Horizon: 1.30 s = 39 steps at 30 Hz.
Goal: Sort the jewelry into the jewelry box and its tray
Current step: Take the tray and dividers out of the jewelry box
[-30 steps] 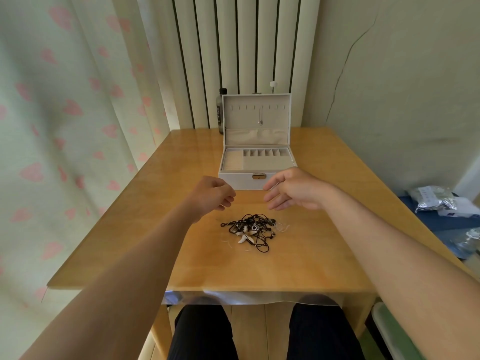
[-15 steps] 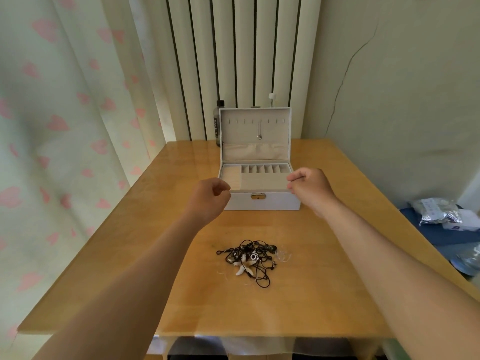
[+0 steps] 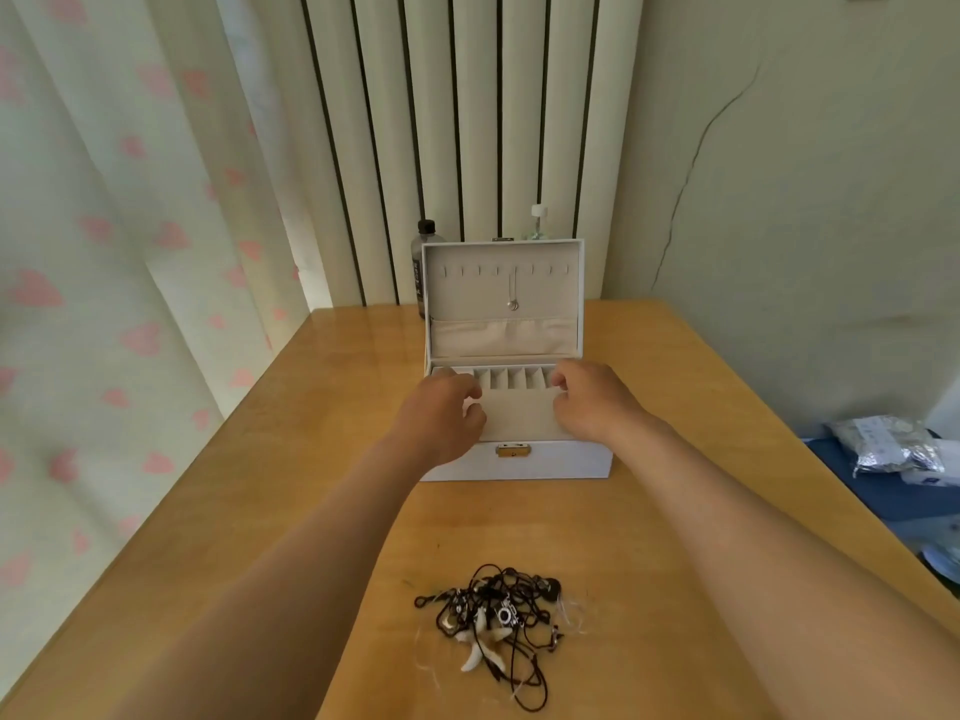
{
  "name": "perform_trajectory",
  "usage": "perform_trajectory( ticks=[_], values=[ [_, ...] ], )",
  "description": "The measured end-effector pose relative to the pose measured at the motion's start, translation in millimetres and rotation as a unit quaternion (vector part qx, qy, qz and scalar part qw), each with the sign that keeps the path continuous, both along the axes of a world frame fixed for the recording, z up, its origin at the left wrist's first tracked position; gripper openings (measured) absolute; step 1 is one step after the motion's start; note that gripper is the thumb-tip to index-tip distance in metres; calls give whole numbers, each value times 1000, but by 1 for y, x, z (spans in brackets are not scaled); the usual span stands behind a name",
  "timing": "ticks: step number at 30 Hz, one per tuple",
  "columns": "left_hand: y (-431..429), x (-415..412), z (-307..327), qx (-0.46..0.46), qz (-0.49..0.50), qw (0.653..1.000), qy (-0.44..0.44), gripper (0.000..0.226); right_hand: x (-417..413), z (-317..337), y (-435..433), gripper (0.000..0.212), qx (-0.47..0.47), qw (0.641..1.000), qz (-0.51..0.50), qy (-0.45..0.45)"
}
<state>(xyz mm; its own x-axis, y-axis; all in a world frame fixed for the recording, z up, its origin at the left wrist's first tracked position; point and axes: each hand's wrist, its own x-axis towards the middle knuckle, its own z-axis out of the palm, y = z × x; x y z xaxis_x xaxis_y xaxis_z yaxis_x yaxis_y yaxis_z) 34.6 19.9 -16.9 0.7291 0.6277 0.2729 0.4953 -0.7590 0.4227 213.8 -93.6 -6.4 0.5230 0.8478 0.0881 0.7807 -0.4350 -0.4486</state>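
- Sitting near the far end of the wooden table (image 3: 322, 511) is one white jewelry box (image 3: 550, 466); its lid (image 3: 467, 283) stands up open; one small necklace (image 3: 512, 296) hangs inside the lid
- one tray (image 3: 517, 415) lies in the top of the box
- two hands reach in; the left hand (image 3: 441, 415) pinches the tray's left end; the right hand (image 3: 592, 402) pinches its right end
- one tangled pile of jewelry (image 3: 498, 621) lies on the table, nearer the person, apart from the box
- one dark bottle (image 3: 426, 252) and one clear bottle (image 3: 537, 226) stand behind the box
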Motion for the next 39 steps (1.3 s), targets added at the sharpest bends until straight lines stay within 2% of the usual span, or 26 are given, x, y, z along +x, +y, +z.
perform_trajectory(
  ticks=[4, 8, 11, 15, 18, 24, 31, 37, 39],
  values=[
    [11, 24, 4, -6, 4, 999, 37, 37, 8, -2, 14, 35, -47, 998, -7, -47],
    [12, 36, -7, 3, 14, 997, 70, 39, 5, -13, 24, 25, -59, 987, -17, -148],
    [13, 37, -18, 24, 25, 996, 79, 38, 5, -19, 25, 21, -41, 985, -26, -165],
    [15, 38, -19, 33, 23, 993, 108, 41, 5, -18, 25, 15, -68, 980, -7, -186],
    [15, 37, -20, 32, 21, 993, 112, 41, 3, -18, 25, 17, -82, 976, -4, -200],
    [14, 36, -19, 25, 27, 993, 111, 42, 6, -15, 21, 8, -54, 983, 4, -176],
    [14, 36, -17, 35, 13, 992, 124, 46, 18, -1, 20, 20, -147, 972, 68, -172],
    [15, 35, -17, 25, 11, 992, 122, 45, 16, 5, 27, 18, -125, 974, 62, -180],
    [16, 36, -17, 24, 9, 992, 123, 44, 23, 9, 25, 26, -112, 977, 53, -171]
  ],
)
